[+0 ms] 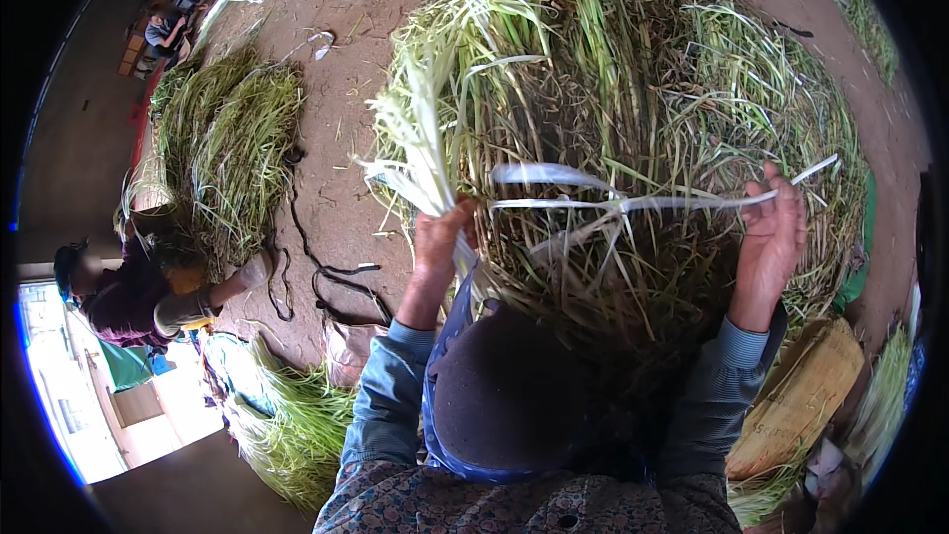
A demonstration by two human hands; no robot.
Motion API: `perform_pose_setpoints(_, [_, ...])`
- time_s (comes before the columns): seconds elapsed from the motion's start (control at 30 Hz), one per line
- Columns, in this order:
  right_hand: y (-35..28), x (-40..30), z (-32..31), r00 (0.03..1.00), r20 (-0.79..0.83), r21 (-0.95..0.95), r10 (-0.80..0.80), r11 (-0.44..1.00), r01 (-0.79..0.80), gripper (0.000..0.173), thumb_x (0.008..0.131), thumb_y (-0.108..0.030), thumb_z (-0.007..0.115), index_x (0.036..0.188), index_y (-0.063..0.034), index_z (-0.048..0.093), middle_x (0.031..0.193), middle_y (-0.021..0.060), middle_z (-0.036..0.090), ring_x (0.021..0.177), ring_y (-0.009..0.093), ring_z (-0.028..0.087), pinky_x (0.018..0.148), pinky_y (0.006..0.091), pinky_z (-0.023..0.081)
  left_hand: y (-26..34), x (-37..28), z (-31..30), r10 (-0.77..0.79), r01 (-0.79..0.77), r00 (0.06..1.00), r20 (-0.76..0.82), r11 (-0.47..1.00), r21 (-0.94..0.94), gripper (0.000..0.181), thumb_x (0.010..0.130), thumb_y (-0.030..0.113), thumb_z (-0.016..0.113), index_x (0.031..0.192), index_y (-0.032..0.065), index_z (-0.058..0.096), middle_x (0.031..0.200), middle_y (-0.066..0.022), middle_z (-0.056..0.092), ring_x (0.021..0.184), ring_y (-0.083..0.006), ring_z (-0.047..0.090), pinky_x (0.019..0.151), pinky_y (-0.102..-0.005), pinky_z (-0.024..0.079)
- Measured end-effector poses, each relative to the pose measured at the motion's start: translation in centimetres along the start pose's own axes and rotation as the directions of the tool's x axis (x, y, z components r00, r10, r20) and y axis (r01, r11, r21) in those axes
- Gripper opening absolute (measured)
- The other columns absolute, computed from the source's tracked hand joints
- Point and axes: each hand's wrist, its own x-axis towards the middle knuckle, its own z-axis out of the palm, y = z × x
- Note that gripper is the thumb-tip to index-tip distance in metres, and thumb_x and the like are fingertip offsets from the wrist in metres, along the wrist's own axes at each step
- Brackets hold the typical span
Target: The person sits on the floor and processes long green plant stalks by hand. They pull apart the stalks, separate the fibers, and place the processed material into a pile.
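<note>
A bundle of pale green leafy stalks stands out from my left hand, whose fingers are closed around it at the left edge of a large heap of long green stalks. From the bundle a white strip stretches over the heap to my right hand, which pinches its far part between thumb and fingers. A second pale strip, blurred, lies just above it. The near part of the heap is in shadow before my knee.
A person sits at the left beside another heap of stalks. Black cords lie on the floor between the heaps. A worn wooden block is at lower right. More stalks lie at lower left. Another person sits farther off.
</note>
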Motion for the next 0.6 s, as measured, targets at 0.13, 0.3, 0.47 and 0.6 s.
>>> perform_pose_setpoints(0.13, [-0.8,-0.1,2.7,0.989,0.15,-0.066,-0.02,0.997,0.03,0.021,0.084,-0.024,0.053,0.089,-0.0055,0.061,0.095,0.0113,0.062,0.064,0.015,0.062,0.046,0.0227,0.051,3.2,0.1,0.4,0.063,-0.06,0.998,0.02,0.99,-0.128,0.023,0.073,0.016,0.066,0.09,0.0021,0.061,0.059,-0.004,0.057,0.046,-0.0086,0.053,0.039,-0.0194,0.044])
perform_pose_setpoints(0.3, [-0.5,-0.4,11.3,0.909,0.417,0.042,0.015,0.998,-0.036,0.022,0.086,-0.023,0.051,0.089,-0.003,0.06,0.09,0.0123,0.062,0.064,0.016,0.063,0.042,0.0206,0.05,7.5,-1.5,6.3,0.126,-0.092,0.968,0.217,0.983,-0.16,0.027,0.072,0.011,0.065,0.097,0.0016,0.059,0.086,-0.0144,0.064,0.063,-0.0128,0.06,0.048,-0.0211,0.049])
perform_pose_setpoints(0.47, [1.9,0.8,15.6,0.881,0.473,0.156,-0.021,0.986,-0.06,0.023,0.085,-0.022,0.052,0.09,-0.001,0.058,0.089,0.0117,0.062,0.066,0.017,0.064,0.049,0.0231,0.053,6.8,-1.6,8.8,-0.042,0.105,0.887,0.46,0.988,-0.112,0.028,0.069,0.009,0.068,0.094,0.0005,0.059,0.076,-0.0085,0.062,0.058,-0.0121,0.058,0.048,-0.0208,0.047])
perform_pose_setpoints(0.6, [4.9,0.5,13.9,0.951,0.299,0.151,0.079,0.98,-0.129,0.023,0.086,-0.024,0.051,0.091,-0.0018,0.056,0.089,0.0119,0.062,0.069,0.018,0.063,0.05,0.0247,0.053,7.0,-1.6,7.8,-0.095,0.143,0.938,0.334,0.982,-0.122,0.018,0.069,0.008,0.068,0.085,0.0031,0.059,0.065,-0.002,0.057,0.046,-0.0123,0.054,0.045,-0.0221,0.047])
